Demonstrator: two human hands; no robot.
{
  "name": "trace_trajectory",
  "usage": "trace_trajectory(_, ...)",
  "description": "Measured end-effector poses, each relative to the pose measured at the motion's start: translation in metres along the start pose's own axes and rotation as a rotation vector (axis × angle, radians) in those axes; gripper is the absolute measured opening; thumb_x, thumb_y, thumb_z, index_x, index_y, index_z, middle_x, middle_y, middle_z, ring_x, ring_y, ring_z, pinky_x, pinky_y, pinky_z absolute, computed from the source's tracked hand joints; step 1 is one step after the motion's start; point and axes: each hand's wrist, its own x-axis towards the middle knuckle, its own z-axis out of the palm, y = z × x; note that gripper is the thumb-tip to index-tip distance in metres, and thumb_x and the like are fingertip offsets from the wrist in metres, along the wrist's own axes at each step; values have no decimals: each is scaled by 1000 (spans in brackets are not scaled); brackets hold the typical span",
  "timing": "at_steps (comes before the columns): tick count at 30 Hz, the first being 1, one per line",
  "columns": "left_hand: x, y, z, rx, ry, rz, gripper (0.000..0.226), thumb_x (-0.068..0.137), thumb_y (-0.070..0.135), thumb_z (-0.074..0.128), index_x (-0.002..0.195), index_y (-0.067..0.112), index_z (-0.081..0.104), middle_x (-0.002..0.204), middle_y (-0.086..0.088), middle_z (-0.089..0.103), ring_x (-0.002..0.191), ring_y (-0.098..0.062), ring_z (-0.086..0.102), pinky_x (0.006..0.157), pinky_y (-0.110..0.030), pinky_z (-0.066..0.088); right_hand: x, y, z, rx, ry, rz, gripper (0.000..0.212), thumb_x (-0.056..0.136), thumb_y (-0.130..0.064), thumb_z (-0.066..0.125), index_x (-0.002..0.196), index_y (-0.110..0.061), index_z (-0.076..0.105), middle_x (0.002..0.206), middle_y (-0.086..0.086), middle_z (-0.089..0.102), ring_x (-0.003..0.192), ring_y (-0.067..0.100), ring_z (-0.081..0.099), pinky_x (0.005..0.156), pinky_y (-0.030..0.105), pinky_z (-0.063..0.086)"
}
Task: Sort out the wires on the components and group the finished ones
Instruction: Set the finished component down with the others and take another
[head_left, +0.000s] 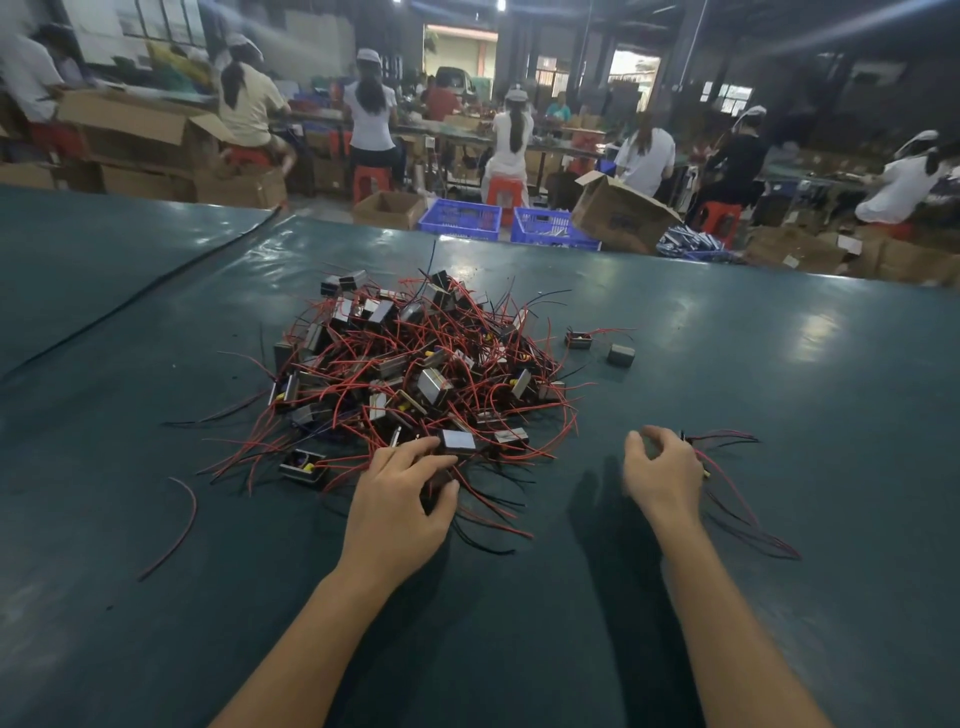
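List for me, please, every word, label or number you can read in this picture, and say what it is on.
No text can be read in this view.
Cardboard box beyond the table: dark print on its side, too blurred to read.
Pile of components: no markings legible.
Blue crates: no label that can be made out.

Glossy dark-green table cover (727, 364); metal-cased components (434, 387); plastic-sheathed wires (545, 410)
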Motion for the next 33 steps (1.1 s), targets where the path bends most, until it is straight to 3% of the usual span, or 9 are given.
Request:
trace_trajectory(6, -1, -1, 4, 55, -104, 6, 52, 87, 36, 66, 138, 28, 53, 147, 14, 44, 128, -15, 41, 106, -45, 36, -56, -43, 21, 173, 25, -543, 9, 87, -11, 68, 96, -12, 70, 88, -3, 63, 85, 20, 60, 75, 19, 44)
trace_trajectory(10, -1, -3, 3, 19, -129, -11, 62, 84, 25, 69, 141, 30, 46, 141, 15, 50, 126, -14, 42, 102, -41, 33, -86, -65, 44, -77, -219, -868, 28, 82, -7, 64, 109, -14, 70, 104, -1, 66, 98, 19, 55, 85, 31, 45)
trace_trajectory(12, 0, -4, 1, -50, -124, -38, 66, 83, 15, 64, 143, 30, 41, 136, 15, 54, 127, -15, 42, 103, -39, 32, -91, -68, 54, -228, -365, -857, 51, 83, -11, 59, 134, -20, 56, 131, -5, 57, 120, 20, 44, 102, 35, 37)
trace_trajectory(15, -1, -5, 1, -168, -97, -35, 71, 85, 7, 59, 147, 28, 31, 133, 42, 38, 130, -11, 42, 110, -40, 33, -92, -68, 65, -322, -416, -802, 63, 88, -12, 56, 147, -25, 39, 147, -9, 43, 132, 17, 33, 111, 34, 26)
trace_trajectory(20, -2, 1, -1, -355, 122, -38, 52, 89, 10, 63, 129, 35, 42, 96, 16, 63, 87, -5, 63, 78, -26, 54, -89, -62, 64, -290, -248, -833, 46, 93, -21, 57, 139, -19, 52, 126, -1, 55, 116, 23, 46, 100, 35, 37)
trace_trajectory(23, -1, 5, -3, -427, 179, 29, 17, 91, 24, 59, 103, 35, 52, 78, 10, 61, 64, -9, 59, 57, -14, 45, -88, -58, 51, -15, -121, -756, 36, 92, -23, 65, 125, -10, 63, 110, 1, 59, 101, 19, 51, 90, 32, 45)
trace_trajectory(25, -1, 8, -2, -479, 122, 43, 4, 93, 33, 54, 91, 32, 57, 70, 6, 60, 55, -11, 56, 50, -19, 43, -87, -56, 41, 216, -63, -682, 31, 90, -18, 68, 119, -8, 64, 106, -1, 58, 95, 16, 56, 85, 28, 50)
trace_trajectory(29, -6, 14, 2, -515, -3, 74, 33, 95, 42, 46, 75, 22, 62, 59, -5, 57, 49, -22, 52, 47, -40, 43, -94, -57, 24, 617, -92, -402, 29, 92, -14, 65, 116, -29, 56, 95, -6, 61, 84, 11, 64, 71, 22, 54)
trace_trajectory(33, -7, 15, 8, -411, -115, 58, 15, 95, 28, 58, 83, 29, 66, 70, 13, 62, 61, -6, 58, 56, -18, 43, -100, -47, 22, 487, -173, -390, 30, 92, -16, 65, 117, -32, 57, 104, -7, 60, 86, 6, 63, 69, 18, 54)
